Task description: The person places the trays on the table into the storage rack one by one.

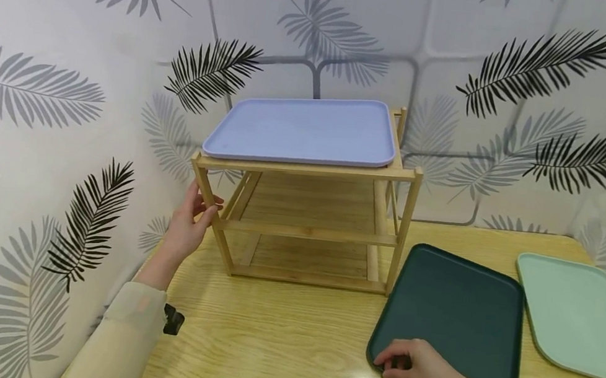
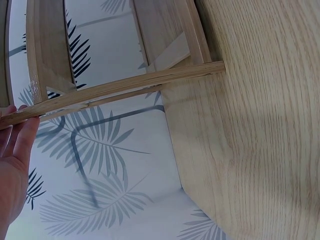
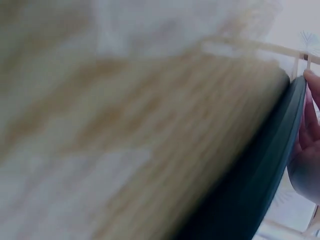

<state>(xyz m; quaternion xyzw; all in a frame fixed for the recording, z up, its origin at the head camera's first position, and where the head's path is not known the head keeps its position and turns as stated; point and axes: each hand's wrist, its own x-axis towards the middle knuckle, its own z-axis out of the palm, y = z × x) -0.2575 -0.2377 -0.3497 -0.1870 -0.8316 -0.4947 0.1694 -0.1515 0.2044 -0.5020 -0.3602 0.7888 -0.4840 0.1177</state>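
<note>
My left hand [image 1: 189, 226] grips the left front post of a wooden tiered rack [image 1: 309, 232], fingers behind it and thumb in front. In the left wrist view, the fingertips curl round the wooden post [image 2: 125, 86]. A lavender tray [image 1: 304, 130] lies on the rack's top. At the near left corner of a dark green tray [image 1: 463, 313], my right hand [image 1: 420, 367] pinches the rim with curled fingers. The right wrist view shows the fingers right at the edge of the dark green tray [image 3: 250, 185].
A pale mint tray [image 1: 586, 315] lies at the right on the wood-grain table [image 1: 263, 340], next to the dark green one. Leaf-patterned cloth [image 1: 74, 26] hangs behind and along the left. The rack's two lower shelves [image 1: 313, 199] hold nothing visible.
</note>
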